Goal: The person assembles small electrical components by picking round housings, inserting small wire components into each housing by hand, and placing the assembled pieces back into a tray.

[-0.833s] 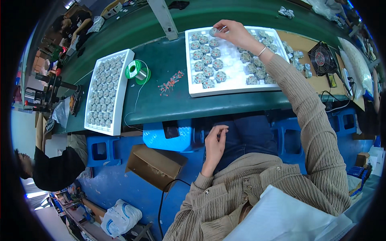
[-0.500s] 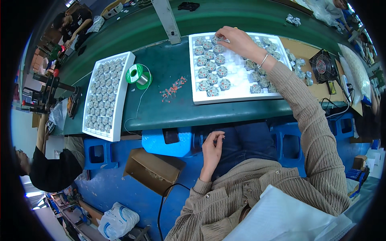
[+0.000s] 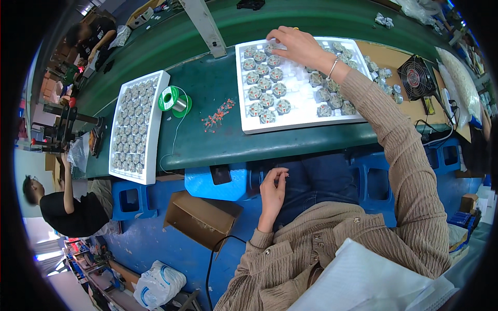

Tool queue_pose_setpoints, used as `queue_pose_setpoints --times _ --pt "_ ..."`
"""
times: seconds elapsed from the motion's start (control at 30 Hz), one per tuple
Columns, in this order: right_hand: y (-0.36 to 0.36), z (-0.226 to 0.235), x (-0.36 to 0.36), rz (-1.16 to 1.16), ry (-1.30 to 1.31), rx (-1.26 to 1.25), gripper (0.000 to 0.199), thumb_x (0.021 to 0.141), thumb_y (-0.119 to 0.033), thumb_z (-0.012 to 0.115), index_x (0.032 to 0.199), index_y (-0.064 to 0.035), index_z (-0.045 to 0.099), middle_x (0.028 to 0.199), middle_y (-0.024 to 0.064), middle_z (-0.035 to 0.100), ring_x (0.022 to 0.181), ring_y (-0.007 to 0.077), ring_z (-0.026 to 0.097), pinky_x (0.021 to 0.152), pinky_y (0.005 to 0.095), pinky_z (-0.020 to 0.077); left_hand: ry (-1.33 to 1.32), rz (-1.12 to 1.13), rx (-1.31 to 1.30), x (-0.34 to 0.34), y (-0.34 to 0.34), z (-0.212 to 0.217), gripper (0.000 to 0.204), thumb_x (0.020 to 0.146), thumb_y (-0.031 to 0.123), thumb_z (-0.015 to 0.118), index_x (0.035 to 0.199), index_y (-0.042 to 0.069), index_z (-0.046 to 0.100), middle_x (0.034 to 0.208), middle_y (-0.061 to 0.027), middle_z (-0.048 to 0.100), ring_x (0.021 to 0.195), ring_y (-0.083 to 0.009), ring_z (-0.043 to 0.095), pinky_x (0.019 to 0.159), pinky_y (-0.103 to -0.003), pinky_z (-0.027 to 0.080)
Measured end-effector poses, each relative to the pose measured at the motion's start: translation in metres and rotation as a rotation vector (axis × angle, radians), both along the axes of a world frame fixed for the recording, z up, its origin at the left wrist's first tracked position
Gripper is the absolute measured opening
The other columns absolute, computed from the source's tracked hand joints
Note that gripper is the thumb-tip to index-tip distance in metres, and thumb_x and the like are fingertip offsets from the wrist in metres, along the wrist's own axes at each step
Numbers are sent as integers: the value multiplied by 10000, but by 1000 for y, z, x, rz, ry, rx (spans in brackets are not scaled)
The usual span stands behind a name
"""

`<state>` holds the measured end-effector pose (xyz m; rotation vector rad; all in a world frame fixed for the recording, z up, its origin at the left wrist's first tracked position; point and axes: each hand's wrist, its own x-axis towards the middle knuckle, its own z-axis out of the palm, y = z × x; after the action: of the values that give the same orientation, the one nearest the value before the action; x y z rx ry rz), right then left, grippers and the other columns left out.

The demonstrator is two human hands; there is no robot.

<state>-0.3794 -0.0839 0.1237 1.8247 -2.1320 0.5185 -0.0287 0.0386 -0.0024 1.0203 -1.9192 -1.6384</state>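
At the far left corner of a white foam tray (image 3: 306, 122), my right hand (image 3: 300, 47) curls its thumb and fingers around a round grey part (image 3: 268, 49). That part sits in the tray's far row. Several similar round grey parts (image 3: 266, 99) with small red pieces on them fill the left side, and others lie right of a bare strip. My left hand (image 3: 272, 194) hangs over my lap, below the table edge. Its thumb and fingertips are pinched together; anything between them is too small to name.
Left of the tray lie loose red-tipped leaded components (image 3: 218, 116), a green solder spool (image 3: 174, 100) and a second full foam tray (image 3: 157, 114). Loose grey parts (image 3: 383, 78) and a black fan (image 3: 416, 84) are at the right. A metal post (image 3: 203, 26) stands behind. A cardboard box (image 3: 199, 220) is below.
The view has shifted slightly, so the bench appears a little further left. My right hand stays at the same tray corner and my left hand holds its pose. The person at left shows more fully.
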Motion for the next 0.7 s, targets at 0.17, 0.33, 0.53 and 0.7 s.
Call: queue_pose_setpoints --times 0.17,0.33,0.53,0.7 --pt "-1 4 -7 111 91 129 253 934 -187 706 1174 -137 645 1118 19 627 913 207 649 818 325 551 -7 11 13 1 1 -3 184 926 -42 585 1075 2 683 976 -75 703 822 -171 653 723 -271 503" --pt "-9 13 -14 208 234 137 282 904 -147 726 1174 -147 647 1109 16 610 926 217 646 823 320 549 -22 7 23 3 1 -11 186 924 -46 586 1076 3 682 971 -75 703 821 -172 652 726 -272 504" --pt "-25 17 -13 263 560 157 263 880 -129 740 1131 -151 664 1108 19 612 924 229 644 826 306 547 -10 20 24 5 -1 -9 189 923 -52 586 1076 5 682 964 -74 702 817 -174 649 722 -274 503" --pt "-22 14 -8 206 439 218 217 864 -124 750 1069 -142 680 1092 29 617 925 230 642 831 303 539 -34 17 37 6 -4 -6 188 931 -52 582 1078 7 683 960 -71 702 817 -171 646 725 -274 503"
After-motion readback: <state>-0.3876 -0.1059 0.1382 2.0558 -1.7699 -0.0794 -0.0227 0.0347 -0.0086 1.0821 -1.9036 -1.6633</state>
